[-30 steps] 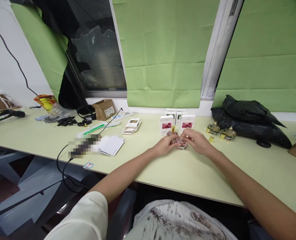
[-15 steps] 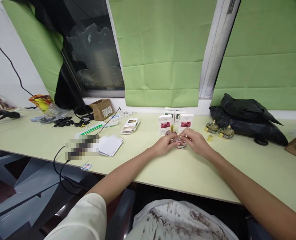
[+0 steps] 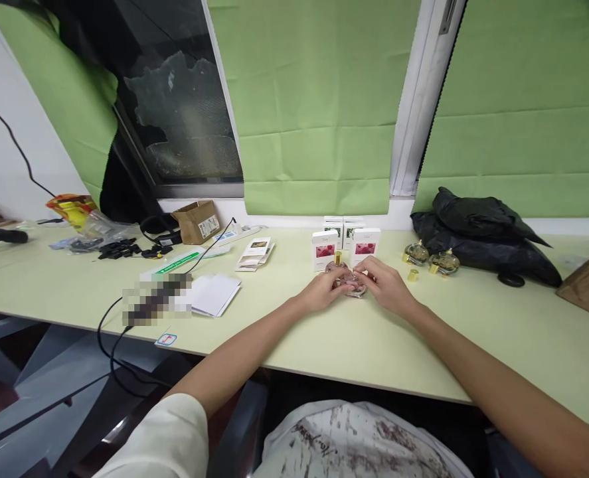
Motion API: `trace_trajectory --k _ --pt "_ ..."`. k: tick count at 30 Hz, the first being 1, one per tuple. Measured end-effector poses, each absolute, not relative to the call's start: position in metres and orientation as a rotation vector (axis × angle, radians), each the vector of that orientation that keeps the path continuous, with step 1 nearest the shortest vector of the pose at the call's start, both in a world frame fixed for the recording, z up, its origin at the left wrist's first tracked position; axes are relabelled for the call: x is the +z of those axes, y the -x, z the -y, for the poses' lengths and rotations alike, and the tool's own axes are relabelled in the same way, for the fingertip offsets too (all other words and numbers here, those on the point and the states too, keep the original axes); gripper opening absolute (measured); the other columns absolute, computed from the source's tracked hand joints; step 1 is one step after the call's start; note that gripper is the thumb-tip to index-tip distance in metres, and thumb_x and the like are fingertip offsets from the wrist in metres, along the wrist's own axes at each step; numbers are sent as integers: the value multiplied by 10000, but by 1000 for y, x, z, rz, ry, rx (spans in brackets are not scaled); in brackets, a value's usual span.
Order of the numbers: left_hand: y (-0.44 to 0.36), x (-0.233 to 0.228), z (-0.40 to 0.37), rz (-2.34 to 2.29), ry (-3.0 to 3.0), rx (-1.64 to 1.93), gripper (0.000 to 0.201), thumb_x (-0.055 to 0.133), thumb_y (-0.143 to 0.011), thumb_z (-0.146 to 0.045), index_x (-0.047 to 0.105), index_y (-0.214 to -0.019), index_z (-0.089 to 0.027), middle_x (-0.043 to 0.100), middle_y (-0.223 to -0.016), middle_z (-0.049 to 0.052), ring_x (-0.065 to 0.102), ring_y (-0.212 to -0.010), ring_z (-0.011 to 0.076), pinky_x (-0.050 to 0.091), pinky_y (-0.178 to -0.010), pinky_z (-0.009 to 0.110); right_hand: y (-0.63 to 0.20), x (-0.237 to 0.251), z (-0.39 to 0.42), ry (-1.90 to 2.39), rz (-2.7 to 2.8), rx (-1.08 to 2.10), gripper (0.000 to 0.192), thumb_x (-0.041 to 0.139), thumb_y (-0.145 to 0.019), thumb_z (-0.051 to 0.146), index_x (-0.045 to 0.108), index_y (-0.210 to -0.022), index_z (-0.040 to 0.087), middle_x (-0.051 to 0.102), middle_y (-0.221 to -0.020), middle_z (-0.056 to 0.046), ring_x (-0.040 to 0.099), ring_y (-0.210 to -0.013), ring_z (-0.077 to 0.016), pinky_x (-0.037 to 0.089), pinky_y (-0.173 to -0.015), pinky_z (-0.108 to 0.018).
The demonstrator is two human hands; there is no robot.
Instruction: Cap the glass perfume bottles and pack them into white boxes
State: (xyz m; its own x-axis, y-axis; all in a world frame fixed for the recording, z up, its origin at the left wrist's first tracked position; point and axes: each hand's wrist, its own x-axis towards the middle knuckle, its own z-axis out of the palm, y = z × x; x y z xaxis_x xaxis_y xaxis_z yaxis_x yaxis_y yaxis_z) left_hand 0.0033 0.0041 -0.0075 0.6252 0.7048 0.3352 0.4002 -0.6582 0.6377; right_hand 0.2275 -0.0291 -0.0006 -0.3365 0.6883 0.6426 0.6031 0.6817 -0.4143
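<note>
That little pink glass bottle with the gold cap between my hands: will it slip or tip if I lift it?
The pink bottle looks like clear, glossy glass, so probably slick and breakable if dropped. Its body seems rounded and squat, so it may rock or roll rather than topple. With left hand and right hand on either side, a two-sided hold seems safest.

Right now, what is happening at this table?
A person seated at the pale green table holds a small glass perfume bottle between the left hand and right hand. White boxes stand just behind it; two more bottles sit to the right, beside a black bag.
</note>
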Motion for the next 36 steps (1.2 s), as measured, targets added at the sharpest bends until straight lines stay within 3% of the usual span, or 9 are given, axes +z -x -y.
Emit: trace_trajectory --k 18,36 --pt "-4 -7 -4 -857 -2346 785 436 592 -1004 -493 632 -1340 -219 717 -1086 63 642 -814 186 516 -807 312 -228 2 32 1014 2075 117 200 449 -1074 318 600 -954 268 633 -971 -50 608 -854 -218 466 -770 -333" --pt "-2 -8 -8 -791 -2354 776 414 578 -1021 -463 628 -1354 -221 687 -1288 100 653 -1110 248 519 -979 372 -228 0 38 1045 1946 298 145 503 -1028 317 626 -1080 262 685 -938 -11 581 -670 -159 450 -637 -307"
